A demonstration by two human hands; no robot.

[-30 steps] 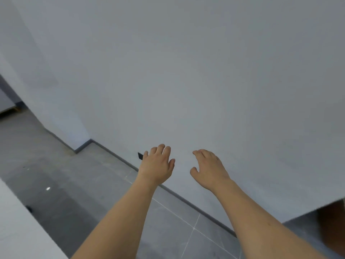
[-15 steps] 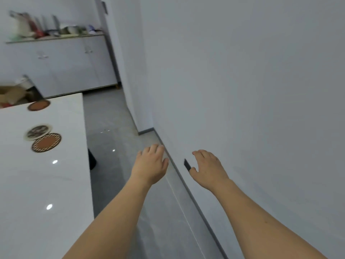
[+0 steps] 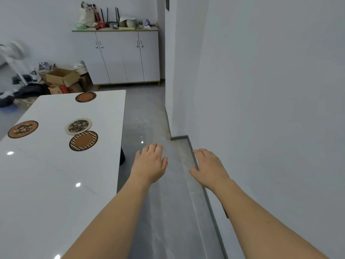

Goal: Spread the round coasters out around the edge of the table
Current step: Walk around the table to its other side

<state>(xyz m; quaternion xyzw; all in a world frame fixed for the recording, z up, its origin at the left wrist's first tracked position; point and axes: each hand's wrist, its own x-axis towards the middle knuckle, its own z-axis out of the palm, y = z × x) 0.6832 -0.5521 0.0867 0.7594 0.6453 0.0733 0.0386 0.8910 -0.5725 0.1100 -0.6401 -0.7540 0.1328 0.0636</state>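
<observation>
Table (image 3: 56, 174) fills far more of your view now than half a second ago, when only its near strip showed at the left; a second ago you faced nothing but blank wall. Your head swings left and the whole room opens up: the white cabinet (image 3: 123, 57) against the far wall, the cardboard boxes (image 3: 61, 79) on the floor beside it.

Four round coasters are in sight now, one more than before. The checkered coaster (image 3: 83, 140) lies nearest you, with the cream-rimmed coaster (image 3: 78, 126) just behind it, their rims touching or very nearly so. The plain brown coaster (image 3: 85, 97) sits close to the far edge. The newcomer, a patterned brown coaster (image 3: 23, 129), lies well apart by the left edge.

Your left hand (image 3: 150, 164) hangs palm down over the grey floor (image 3: 149, 118), just off the table's right side, fingers loosely spread and a little curled, holding nothing, touching nothing. Your right hand (image 3: 210, 170) hovers the same way near the wall (image 3: 270, 109), above the skirting, fingers relaxed and apart, empty. Both hold the same pose as before, well apart from every coaster.
</observation>
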